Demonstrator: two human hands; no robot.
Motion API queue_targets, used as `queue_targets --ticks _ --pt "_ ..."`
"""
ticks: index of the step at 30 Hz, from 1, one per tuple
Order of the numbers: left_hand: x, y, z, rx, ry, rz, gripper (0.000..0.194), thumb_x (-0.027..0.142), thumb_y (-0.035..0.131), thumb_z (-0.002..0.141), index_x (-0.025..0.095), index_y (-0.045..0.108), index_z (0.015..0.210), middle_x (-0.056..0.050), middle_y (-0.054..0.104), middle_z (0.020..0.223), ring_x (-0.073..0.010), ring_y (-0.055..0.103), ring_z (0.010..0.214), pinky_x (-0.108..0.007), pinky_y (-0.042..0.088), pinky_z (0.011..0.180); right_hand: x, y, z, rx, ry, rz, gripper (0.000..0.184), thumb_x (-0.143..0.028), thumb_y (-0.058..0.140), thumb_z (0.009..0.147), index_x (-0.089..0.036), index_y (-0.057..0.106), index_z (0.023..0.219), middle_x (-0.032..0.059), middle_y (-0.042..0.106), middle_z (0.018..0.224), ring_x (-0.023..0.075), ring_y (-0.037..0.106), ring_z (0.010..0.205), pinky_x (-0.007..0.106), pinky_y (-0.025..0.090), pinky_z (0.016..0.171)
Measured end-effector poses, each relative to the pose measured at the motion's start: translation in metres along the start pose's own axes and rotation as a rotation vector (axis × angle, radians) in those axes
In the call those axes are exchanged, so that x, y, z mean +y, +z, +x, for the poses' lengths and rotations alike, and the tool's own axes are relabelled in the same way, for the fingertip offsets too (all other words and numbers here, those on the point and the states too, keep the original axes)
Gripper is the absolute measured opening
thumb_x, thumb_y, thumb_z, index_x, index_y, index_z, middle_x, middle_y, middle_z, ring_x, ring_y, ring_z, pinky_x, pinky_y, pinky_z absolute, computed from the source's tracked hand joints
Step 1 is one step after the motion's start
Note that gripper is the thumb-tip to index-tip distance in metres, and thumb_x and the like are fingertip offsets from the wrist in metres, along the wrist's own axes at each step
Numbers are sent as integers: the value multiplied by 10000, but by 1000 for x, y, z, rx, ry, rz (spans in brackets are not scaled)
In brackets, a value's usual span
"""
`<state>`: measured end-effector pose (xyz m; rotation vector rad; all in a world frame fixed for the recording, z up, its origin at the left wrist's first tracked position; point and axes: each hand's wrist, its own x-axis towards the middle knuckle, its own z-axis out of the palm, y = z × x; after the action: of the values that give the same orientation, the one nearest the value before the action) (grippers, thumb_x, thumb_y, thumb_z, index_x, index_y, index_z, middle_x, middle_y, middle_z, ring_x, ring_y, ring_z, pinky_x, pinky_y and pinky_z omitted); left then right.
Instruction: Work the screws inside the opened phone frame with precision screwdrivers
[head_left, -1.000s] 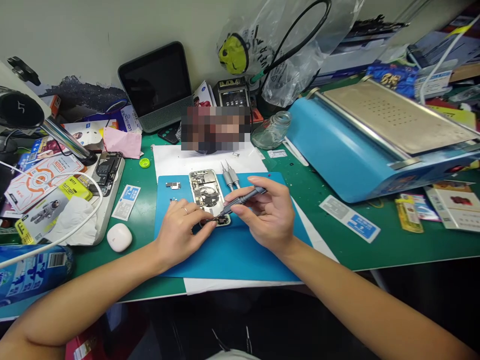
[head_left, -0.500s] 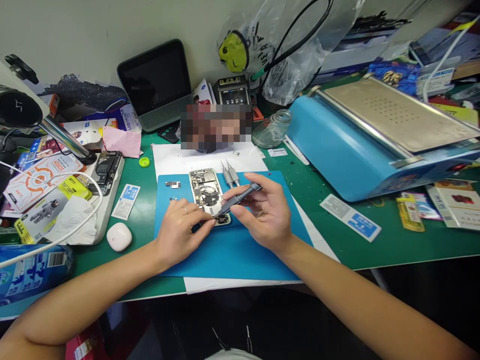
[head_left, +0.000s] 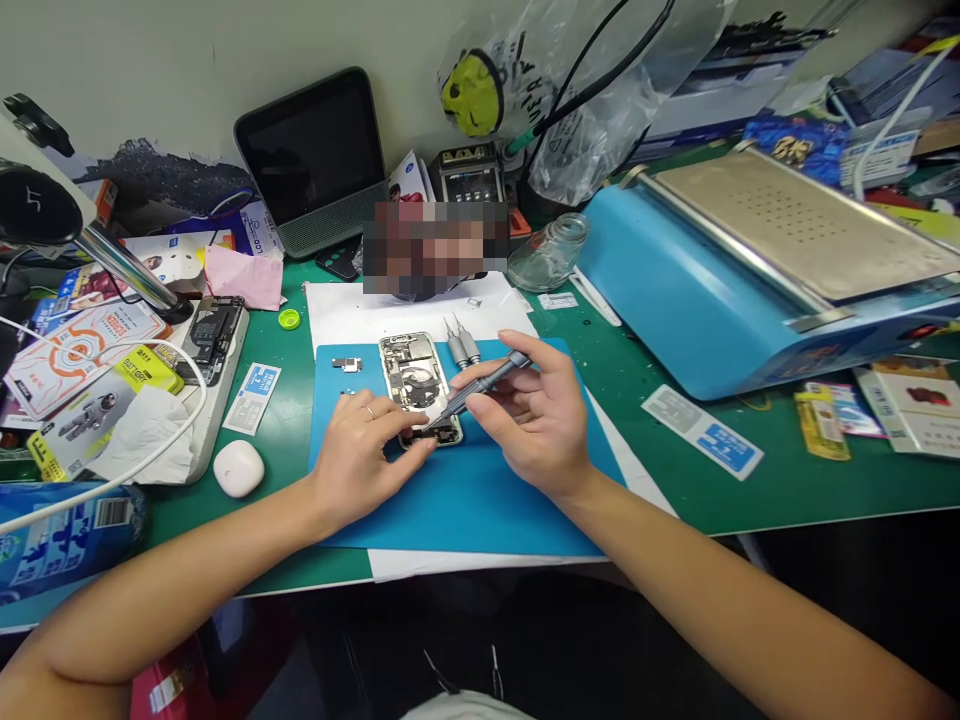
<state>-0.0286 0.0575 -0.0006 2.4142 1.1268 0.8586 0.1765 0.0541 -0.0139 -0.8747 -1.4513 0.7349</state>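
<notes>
An opened smartphone (head_left: 414,375), its inside parts bare, lies face up on a blue mat (head_left: 450,510). My right hand (head_left: 546,420) grips a grey screwdriver (head_left: 487,382) between thumb and fingers, its shaft slanting down left to the phone's lower end. At the phone's lower left, my left hand (head_left: 367,445) has its index finger and thumb apart close to the screwdriver tip; whether it touches the phone is unclear. Two more screwdrivers (head_left: 461,343) lie beside the phone's upper right. A small phone part (head_left: 346,364) sits on the mat to the left, with smaller bits below it.
A large blue machine with a metal plate (head_left: 675,290) occupies the right side. A glass jar (head_left: 551,255) and a tablet-like screen (head_left: 311,160) stand behind the mat. Boxes, a lamp stand (head_left: 135,275) and a white earbud case (head_left: 238,468) are at left.
My left index finger and thumb have spread apart near the screwdriver tip, where they were close together. My right hand still holds the screwdriver, now slightly higher at its handle.
</notes>
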Motion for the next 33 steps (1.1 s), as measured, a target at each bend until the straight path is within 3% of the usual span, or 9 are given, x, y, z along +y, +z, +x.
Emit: queue_targets --ticks 12,15,18,20,23,27,30,33 --pt "3 -1 0 -6 -28 -4 133 309 625 963 184 648 1001 -9 665 826 -186 567 791 -345 363 740 0 -2 2 12 -2 -2 560 -180 644 926 -350 397 1398 23 722 960 188 731 838 350 661 710" --pt "7 -2 -2 -1 106 81 136 284 557 973 163 601 929 -43 642 841 -200 546 769 -353 374 710 3 -1 2 35 -21 -7 571 -180 647 924 -362 382 1397 20 715 951 189 720 816 359 651 707" --pt "15 0 -10 -109 311 208 191 308 521 980 157 610 904 -62 617 827 -221 532 749 -363 390 679 6 0 2 40 -44 -26 546 -155 656 911 -344 405 1358 12 709 961 170 710 806 327 632 696" --pt "23 2 -18 -236 358 279 255 372 533 979 136 630 973 -94 629 909 -257 565 824 -387 436 726 8 1 1 36 -86 -51 531 -137 660 900 -324 421 1336 8 702 969 156 707 820 302 622 692" --pt "35 5 -33 -318 376 325 465 495 553 960 79 611 1160 -174 630 1147 -331 587 1036 -446 465 899 10 2 0 31 -163 -102 534 -116 657 890 -307 436 1338 9 689 979 151 705 872 294 621 717" --pt "43 8 -48 -365 375 386 728 624 555 933 36 509 1359 -238 501 1437 -402 439 1360 -490 342 1128 11 5 -2 -11 -233 -179 556 -105 659 886 -301 448 1362 19 694 996 158 711 879 300 631 718" --pt "44 8 -52 -441 304 435 835 656 581 904 36 431 1443 -266 393 1535 -440 340 1446 -509 296 1163 12 6 -3 -59 -285 -210 559 -102 658 887 -299 453 1369 24 708 997 164 723 857 302 644 697" --pt "44 8 -51 -478 284 425 818 624 574 916 42 401 1465 -284 357 1553 -464 308 1463 -530 283 1166 13 6 -3 -77 -310 -256 569 -106 657 888 -298 443 1379 32 709 1005 173 726 847 320 655 689"
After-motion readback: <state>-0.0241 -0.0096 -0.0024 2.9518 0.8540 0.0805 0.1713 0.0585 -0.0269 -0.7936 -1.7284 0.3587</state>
